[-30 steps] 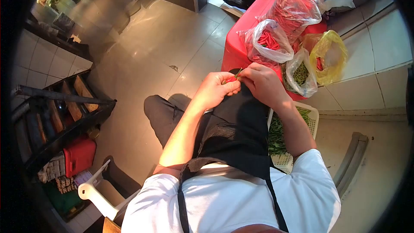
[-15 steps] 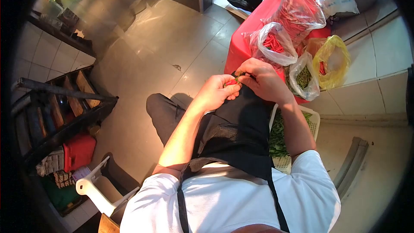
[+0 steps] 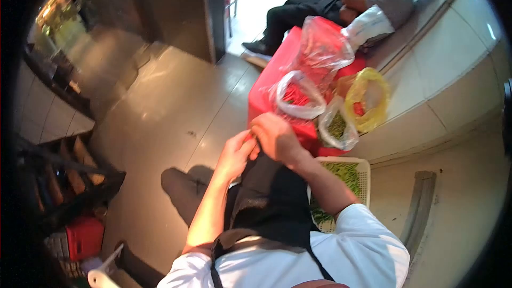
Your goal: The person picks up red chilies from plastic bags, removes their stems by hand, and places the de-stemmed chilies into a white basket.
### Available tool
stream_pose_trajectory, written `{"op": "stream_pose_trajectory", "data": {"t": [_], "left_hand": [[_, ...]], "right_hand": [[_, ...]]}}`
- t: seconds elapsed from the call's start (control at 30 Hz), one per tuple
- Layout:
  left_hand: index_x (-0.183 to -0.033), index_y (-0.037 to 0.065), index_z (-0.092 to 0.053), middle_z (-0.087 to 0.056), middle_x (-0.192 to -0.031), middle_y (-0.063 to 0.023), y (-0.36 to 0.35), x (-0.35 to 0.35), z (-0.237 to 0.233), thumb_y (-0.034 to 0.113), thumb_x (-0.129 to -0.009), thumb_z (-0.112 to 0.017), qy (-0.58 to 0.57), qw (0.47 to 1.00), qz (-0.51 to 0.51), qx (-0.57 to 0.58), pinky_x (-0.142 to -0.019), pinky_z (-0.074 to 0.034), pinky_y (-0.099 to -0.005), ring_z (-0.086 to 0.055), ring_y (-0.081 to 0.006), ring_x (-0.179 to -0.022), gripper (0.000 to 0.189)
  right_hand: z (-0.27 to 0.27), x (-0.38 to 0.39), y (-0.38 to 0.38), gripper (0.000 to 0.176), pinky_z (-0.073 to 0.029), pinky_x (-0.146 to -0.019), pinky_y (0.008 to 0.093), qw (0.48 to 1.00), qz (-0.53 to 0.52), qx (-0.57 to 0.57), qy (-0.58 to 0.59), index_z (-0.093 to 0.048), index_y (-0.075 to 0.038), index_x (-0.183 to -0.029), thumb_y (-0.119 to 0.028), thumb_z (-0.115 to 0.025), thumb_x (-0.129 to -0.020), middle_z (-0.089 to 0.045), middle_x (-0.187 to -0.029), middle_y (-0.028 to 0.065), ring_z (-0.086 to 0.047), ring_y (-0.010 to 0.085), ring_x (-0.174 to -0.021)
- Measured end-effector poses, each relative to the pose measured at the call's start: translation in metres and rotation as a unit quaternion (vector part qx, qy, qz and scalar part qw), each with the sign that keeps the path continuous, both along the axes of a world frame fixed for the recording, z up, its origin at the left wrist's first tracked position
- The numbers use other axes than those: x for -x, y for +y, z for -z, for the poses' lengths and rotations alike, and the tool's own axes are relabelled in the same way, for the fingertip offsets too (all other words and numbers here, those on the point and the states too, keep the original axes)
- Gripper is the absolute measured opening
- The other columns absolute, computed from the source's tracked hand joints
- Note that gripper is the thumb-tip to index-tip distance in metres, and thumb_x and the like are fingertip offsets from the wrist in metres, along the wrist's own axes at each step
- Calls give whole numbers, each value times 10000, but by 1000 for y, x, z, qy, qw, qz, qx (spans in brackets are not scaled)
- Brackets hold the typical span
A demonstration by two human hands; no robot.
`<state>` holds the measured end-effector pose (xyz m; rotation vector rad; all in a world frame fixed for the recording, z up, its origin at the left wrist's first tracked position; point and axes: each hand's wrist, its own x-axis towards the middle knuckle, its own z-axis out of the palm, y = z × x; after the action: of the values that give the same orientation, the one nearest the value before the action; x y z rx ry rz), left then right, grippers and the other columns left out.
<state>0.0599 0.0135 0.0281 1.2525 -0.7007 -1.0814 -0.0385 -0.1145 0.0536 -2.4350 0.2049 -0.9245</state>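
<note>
My left hand [image 3: 235, 154] is closed in front of my lap, its fingertips around what the earlier frame shows as a small red chili pepper; now it is almost wholly hidden. My right hand [image 3: 276, 137] meets it from the right, fingers bent inward and pressed close to the left fingertips. What the right fingers pinch cannot be made out. Just beyond the hands, an open clear plastic bag of red chili peppers [image 3: 295, 95] stands on a red table [image 3: 261, 93]. Beside it is a smaller clear bag with green stems [image 3: 336, 127].
A yellow bag [image 3: 372, 93] with some red bits and a larger clear bag [image 3: 323, 48] stand on the table. A white basket [image 3: 365, 181] of green vegetables sits right of my lap. Another person [image 3: 304, 13] sits beyond the table. A dark rack [image 3: 80, 176] stands at left.
The view has tilted up and turned, so the bags and hands sit lower and further left. My hands stay together, the right now covering the chili pepper. The other person's arm is raised.
</note>
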Motion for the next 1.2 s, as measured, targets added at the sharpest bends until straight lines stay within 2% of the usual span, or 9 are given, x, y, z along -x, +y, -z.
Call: {"op": "stream_pose_trajectory", "data": {"t": [0.23,0.33,0.53,0.8,0.9,0.97,1.0,1.07,1.2], "left_hand": [[-1096,21,-569,-578,-804,-11,4,16,37,200,-1021,-486,136,987,-69,44,-650,-455,-252,-547,-114,-694,212],[-1151,29,-555,-625,-866,-46,3,18,49,239,-1031,-470,334,927,-117,125,-692,-496,-246,-597,-130,-746,257],[-1116,41,-541,-654,-987,-105,-8,26,41,280,-1026,-459,415,853,-265,172,-821,-546,-331,-652,-202,-895,268],[-1119,35,-562,-673,-974,-105,1,20,47,273,-1024,-464,381,879,-240,153,-826,-552,-339,-656,-223,-908,275],[-1095,29,-568,-658,-907,-82,2,15,47,253,-1023,-476,325,897,-254,157,-764,-550,-302,-652,-195,-850,253],[-1075,24,-571,-640,-867,-65,7,6,44,232,-1024,-480,239,934,-235,127,-709,-536,-277,-638,-166,-795,234],[-1064,20,-572,-630,-851,-57,11,1,39,220,-1025,-480,178,957,-208,92,-680,-524,-267,-627,-151,-768,224],[-1020,8,-571,-616,-817,-44,16,-1,29,178,-1028,-469,114,980,-151,60,-594,-469,-238,-581,-111,-675,199],[-977,1,-576,-619,-790,-43,17,5,32,177,-1026,-476,83,990,-101,48,-585,-456,-230,-569,-101,-643,209]], "right_hand": [[-18,-5,5,81,-482,-684,402,992,89,-3,-88,-601,-15,-902,-29,-639,-832,-601,-819,132,-595,336,-765],[-15,-4,14,73,-477,-676,406,987,122,-21,-97,-597,-8,-892,-37,-642,-842,-599,-813,137,-591,335,-753],[29,1,48,110,-488,-692,415,996,83,10,-26,-621,-19,-916,-72,-672,-834,-643,-837,144,-622,338,-778],[54,-1,60,115,-518,-671,365,976,82,-202,-17,-628,8,-946,-73,-658,-870,-669,-863,159,-672,309,-795],[44,2,51,111,-516,-646,314,994,49,-95,15,-627,12,-945,-81,-655,-890,-674,-843,128,-681,212,-751],[31,7,47,151,-506,-649,265,937,92,-316,120,-622,9,-999,-103,-658,-903,-667,-828,86,-646,112,-736],[30,6,43,201,-497,-653,244,944,51,-324,28,-607,11,-1057,-108,-660,-905,-652,-818,57,-609,70,-738],[24,5,31,205,-507,-647,251,940,0,-339,41,-578,40,-1068,-91,-628,-918,-651,-819,76,-626,98,-714],[9,9,22,179,-516,-647,262,914,-73,-380,122,-593,61,-1035,-73,-614,-919,-632,-811,81,-644,127,-712]]}}
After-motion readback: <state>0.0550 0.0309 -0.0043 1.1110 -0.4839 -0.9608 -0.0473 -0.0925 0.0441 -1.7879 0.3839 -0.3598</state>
